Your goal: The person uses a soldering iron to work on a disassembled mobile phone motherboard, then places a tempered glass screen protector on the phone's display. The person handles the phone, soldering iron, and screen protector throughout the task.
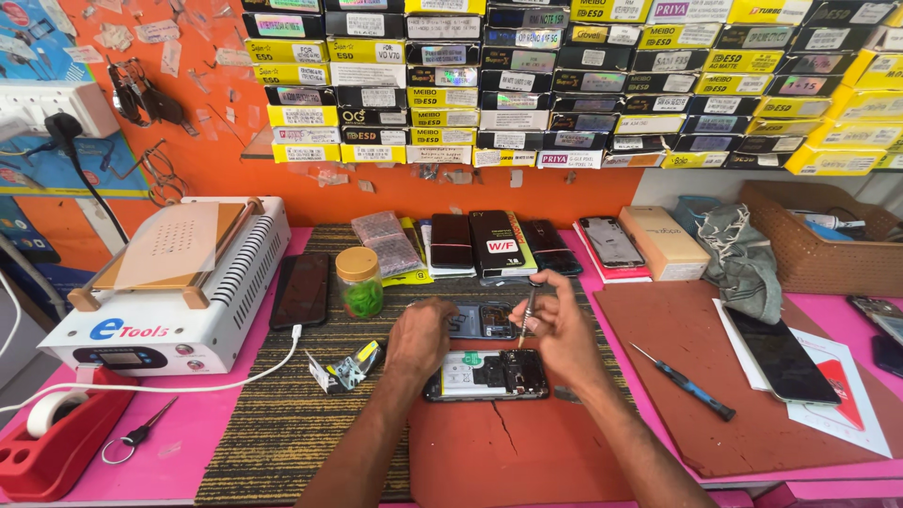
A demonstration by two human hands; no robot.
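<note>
An opened phone (487, 373) lies face down on the brown mat (527, 452), its battery and circuit board exposed. Just behind it sits a dark phone back part (480, 321). My left hand (419, 339) rests on that part and touches the opened phone's left end. My right hand (557, 329) grips a thin screwdriver (528, 309) held nearly upright, tip down over the phone's upper edge.
A white heating machine (165, 282) stands at left, with a dark phone (303, 290) and a jar of green bits (359, 280) beside it. Several phones line the back. A blue screwdriver (685, 382) and a phone (781, 356) lie right. Wicker basket (814, 249) far right.
</note>
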